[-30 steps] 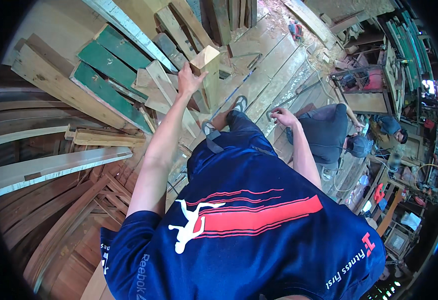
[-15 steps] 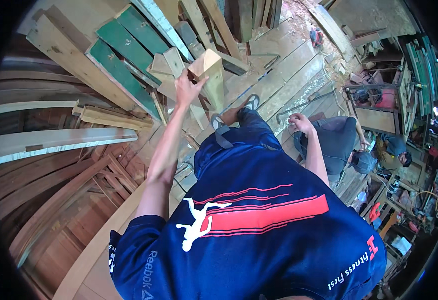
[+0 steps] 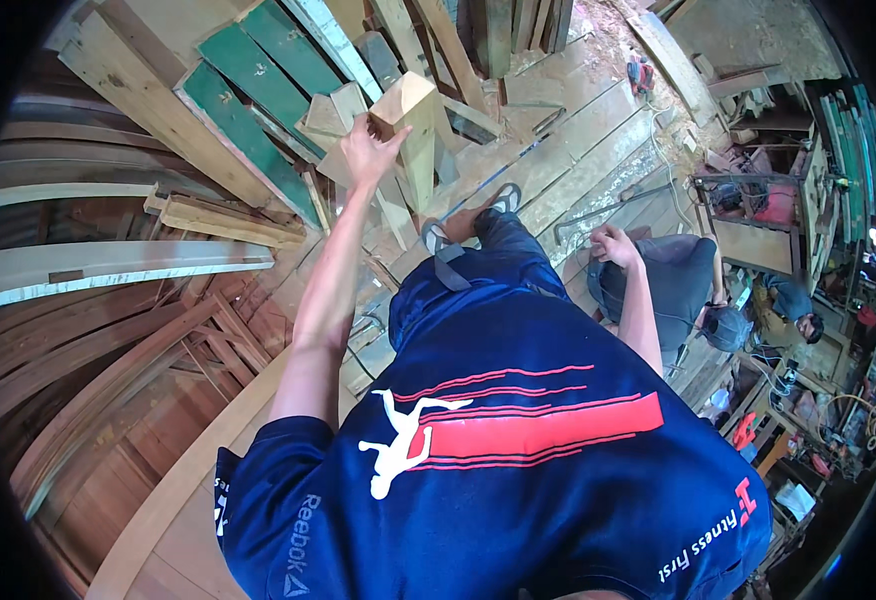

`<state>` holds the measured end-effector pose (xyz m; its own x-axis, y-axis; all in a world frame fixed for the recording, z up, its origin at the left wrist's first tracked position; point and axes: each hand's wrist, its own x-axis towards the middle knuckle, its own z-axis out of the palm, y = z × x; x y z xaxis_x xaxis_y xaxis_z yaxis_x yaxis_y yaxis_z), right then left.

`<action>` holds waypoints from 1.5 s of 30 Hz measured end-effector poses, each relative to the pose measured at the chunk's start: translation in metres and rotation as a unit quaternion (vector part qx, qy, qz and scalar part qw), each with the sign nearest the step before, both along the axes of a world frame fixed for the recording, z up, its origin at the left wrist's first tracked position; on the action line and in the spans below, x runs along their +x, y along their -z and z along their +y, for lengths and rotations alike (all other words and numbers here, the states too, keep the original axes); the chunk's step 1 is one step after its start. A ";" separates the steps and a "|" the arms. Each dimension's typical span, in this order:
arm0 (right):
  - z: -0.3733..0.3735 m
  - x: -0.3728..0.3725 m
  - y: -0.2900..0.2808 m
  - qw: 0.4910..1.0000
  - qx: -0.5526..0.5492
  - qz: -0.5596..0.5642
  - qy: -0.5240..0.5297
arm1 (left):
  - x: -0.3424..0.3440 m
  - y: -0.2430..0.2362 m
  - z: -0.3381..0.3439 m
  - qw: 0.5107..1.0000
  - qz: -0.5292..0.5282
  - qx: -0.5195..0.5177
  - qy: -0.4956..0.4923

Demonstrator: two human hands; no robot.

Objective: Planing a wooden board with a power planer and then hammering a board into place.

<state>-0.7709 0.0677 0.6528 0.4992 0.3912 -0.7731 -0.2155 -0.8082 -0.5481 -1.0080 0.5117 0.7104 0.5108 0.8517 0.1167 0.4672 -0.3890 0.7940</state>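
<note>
Post (image 3: 418, 155) is set ahead & slightly L of feet (image 3: 506, 198), its upper end held by L grip (image 3: 370, 155). Boards (image 3: 268, 100) are leaned beyond & L of post. Beam (image 3: 123, 268) is placed far L, frame (image 3: 128, 420) nearer the body. R grip (image 3: 616, 248) is held well apart from post, approx. btwn it & co-worker (image 3: 663, 285) on R. Rod (image 3: 613, 208) is laid on floor (image 3: 568, 130) just beyond R grip; power tool (image 3: 640, 76) is set farther ahead.
</note>
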 end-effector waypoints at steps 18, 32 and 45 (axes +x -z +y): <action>-0.006 -0.012 -0.017 0.999 -0.043 0.005 0.009 | -0.023 0.043 0.049 0.986 -0.059 -0.039 0.153; -0.014 -0.026 -0.010 0.999 -0.032 0.022 0.025 | -0.018 0.048 0.134 0.996 0.028 -0.036 0.073; -0.002 -0.033 0.013 0.999 -0.022 0.038 -0.006 | -0.056 0.105 0.108 0.977 0.145 -0.154 0.021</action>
<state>-0.8040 0.0660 0.6397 0.4331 0.3623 -0.8253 -0.2448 -0.8340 -0.4945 -1.0645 0.6199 0.6053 0.5190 0.8015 -0.2970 0.6783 -0.1748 0.7136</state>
